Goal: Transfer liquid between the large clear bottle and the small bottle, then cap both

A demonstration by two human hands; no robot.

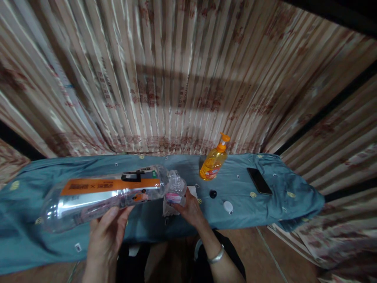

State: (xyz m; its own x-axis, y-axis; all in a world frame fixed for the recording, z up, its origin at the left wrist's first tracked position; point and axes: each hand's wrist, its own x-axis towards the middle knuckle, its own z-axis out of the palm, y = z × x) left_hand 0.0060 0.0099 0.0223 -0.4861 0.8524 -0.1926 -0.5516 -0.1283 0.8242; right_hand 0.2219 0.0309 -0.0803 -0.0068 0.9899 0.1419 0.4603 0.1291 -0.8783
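My left hand is wrapped from below round a large clear plastic bottle with an orange label. The bottle lies nearly level in the air, its neck pointing right. In my right hand is a small clear plastic bottle with a pink and white label. The large bottle's neck meets the top of the small one; whether they touch or overlap I cannot make out. Under the small bottle, a white cloth or paper lies on the teal tablecloth. Any liquid inside the large bottle is hard to see.
An orange pump bottle of yellow liquid stands toward the back. To the right lie a small black cap, a white cap and a dark phone. Patterned curtains hang behind the table.
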